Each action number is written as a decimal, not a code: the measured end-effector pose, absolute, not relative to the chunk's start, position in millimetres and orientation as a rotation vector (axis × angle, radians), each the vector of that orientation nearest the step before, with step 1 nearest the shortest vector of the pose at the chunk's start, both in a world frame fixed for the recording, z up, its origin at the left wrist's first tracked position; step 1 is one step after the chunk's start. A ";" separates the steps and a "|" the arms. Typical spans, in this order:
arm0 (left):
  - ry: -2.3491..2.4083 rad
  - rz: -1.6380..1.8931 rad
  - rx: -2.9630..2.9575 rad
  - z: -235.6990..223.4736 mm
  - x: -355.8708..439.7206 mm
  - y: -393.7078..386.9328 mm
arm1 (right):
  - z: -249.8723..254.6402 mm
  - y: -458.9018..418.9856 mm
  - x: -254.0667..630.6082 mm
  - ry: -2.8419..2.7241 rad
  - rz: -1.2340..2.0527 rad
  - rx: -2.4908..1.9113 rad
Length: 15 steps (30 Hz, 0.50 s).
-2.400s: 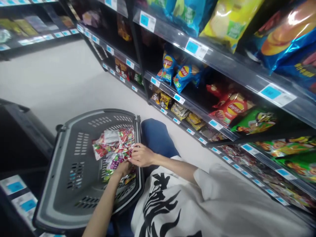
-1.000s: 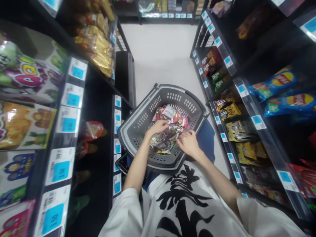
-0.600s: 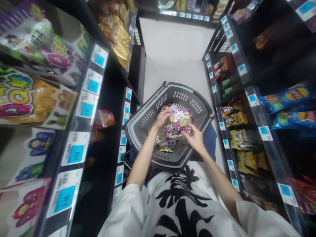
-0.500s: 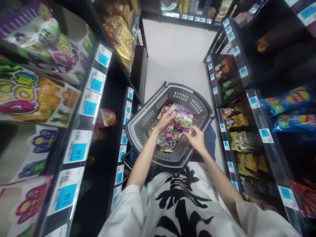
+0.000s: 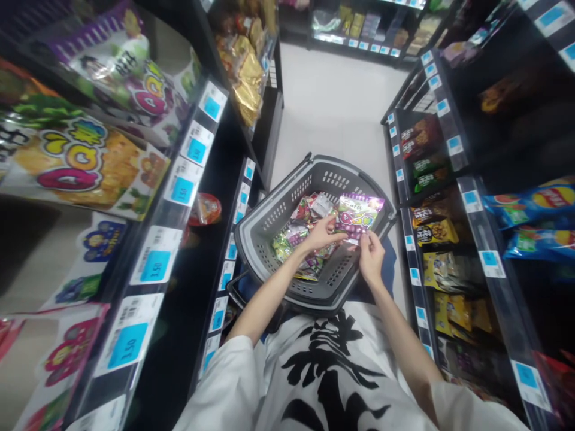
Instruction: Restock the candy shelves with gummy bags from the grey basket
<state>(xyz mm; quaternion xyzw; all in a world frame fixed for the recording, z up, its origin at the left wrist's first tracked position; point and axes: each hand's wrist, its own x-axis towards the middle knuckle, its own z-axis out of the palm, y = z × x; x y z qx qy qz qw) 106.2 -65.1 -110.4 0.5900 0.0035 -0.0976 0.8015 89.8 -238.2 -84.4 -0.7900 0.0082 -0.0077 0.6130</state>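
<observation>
A grey shopping basket (image 5: 274, 206) sits in front of me on the aisle floor, filled with several colourful candy packets (image 5: 291, 236). Above its right side I hold a purple candy packet (image 5: 359, 214) flat with both hands. My left hand (image 5: 321, 233) pinches its lower left edge. My right hand (image 5: 371, 257) pinches its lower right edge. Both hands are closed on the packet.
Black shelves line both sides of the narrow aisle. The left shelves (image 5: 179, 179) carry large snack bags and blue price tags. The right shelves (image 5: 453, 203) hold chip bags and small snack packs. White floor (image 5: 332, 108) runs ahead to more shelving at the far end.
The view swung from the right shelves to straight down the aisle. My hands dug in the basket, lifted the purple packet out and brought it up to the right.
</observation>
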 end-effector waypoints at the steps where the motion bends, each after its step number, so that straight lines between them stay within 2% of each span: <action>1: 0.026 -0.193 1.264 -108.8 106.6 -63.7 | -84.7 -237.7 89.8 0.019 0.009 -1.806; 15: 0.135 -0.225 1.225 -106.4 105.0 -64.8 | -86.5 -239.7 88.9 0.015 0.004 -1.807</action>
